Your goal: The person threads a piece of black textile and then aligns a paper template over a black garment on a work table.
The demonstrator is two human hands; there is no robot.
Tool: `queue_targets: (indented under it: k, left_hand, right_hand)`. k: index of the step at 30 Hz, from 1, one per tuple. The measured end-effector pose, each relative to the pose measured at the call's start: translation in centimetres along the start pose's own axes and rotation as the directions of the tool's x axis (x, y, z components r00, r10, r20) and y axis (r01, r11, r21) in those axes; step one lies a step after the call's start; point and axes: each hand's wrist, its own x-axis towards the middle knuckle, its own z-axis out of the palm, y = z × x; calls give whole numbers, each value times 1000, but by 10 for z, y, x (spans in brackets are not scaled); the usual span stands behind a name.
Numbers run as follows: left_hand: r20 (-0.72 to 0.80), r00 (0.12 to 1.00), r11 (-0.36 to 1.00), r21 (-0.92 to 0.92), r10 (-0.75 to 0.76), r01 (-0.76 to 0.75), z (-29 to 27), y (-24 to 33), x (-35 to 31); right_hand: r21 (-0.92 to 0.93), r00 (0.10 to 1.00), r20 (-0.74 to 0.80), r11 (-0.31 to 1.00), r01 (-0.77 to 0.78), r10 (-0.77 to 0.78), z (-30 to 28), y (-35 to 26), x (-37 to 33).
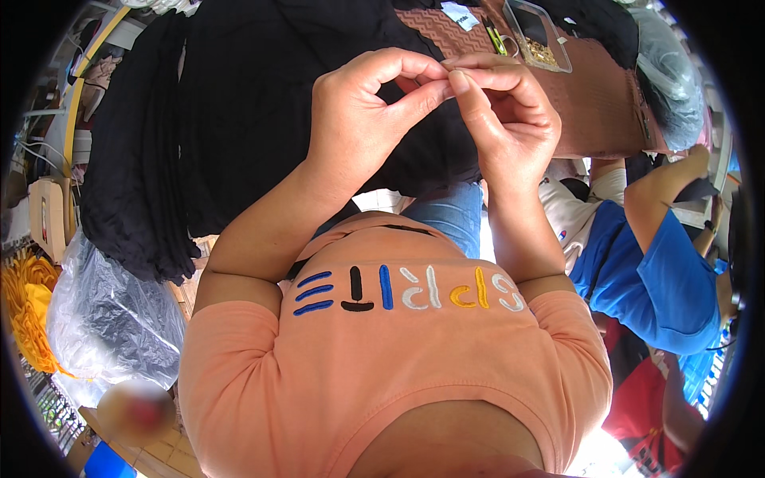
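My left hand point(355, 111) and my right hand point(518, 111) meet fingertip to fingertip above the work table. Both are closed in a pinch, thumb against forefinger. Whatever lies between the fingertips is too small or too hidden to name. Beneath and to the left of them spreads a large heap of black cloth point(247, 88), which hangs over the table's near edge. Just beyond my right hand lies a small yellow-green cutting tool point(496, 38), partly cut off from clear view. Beside it stands a clear plastic box point(562, 57) with small gold-coloured pieces inside.
A reddish-brown patterned cloth point(594, 115) covers the table. A white slip point(460, 14) lies at the back. Clear plastic bags stand at right point(673, 80) and left point(111, 319), near yellow cloth point(30, 307). People in blue point(645, 279) and red point(637, 394) sit at the right.
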Motion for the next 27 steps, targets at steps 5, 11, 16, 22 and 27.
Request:
queue_targets:
  k: [5, 11, 16, 22, 27]
  left_hand:
    - [-9, 1000, 999, -45, -13, 13, 3, -4, -4]
    - [6, 999, 998, -46, -37, 37, 6, -8, -6]
    - [66, 997, 998, -44, -40, 43, 3, -6, -4]
    - [175, 982, 997, -17, 73, -72, -17, -6, 3]
    - [300, 938, 981, 24, 174, -190, -23, -14, 7]
  right_hand:
    - [54, 999, -25, 998, -25, 27, 1, 5, -4]
    - [35, 999, -21, 998, -47, 48, -2, 5, -4]
    - [116, 985, -26, 979, -166, 170, -4, 4, -2]
    - [331, 868, 148, 803, -495, 473, -20, 4, 0]
    - [405, 790, 309, 679, -613, 529, -23, 10, -2]
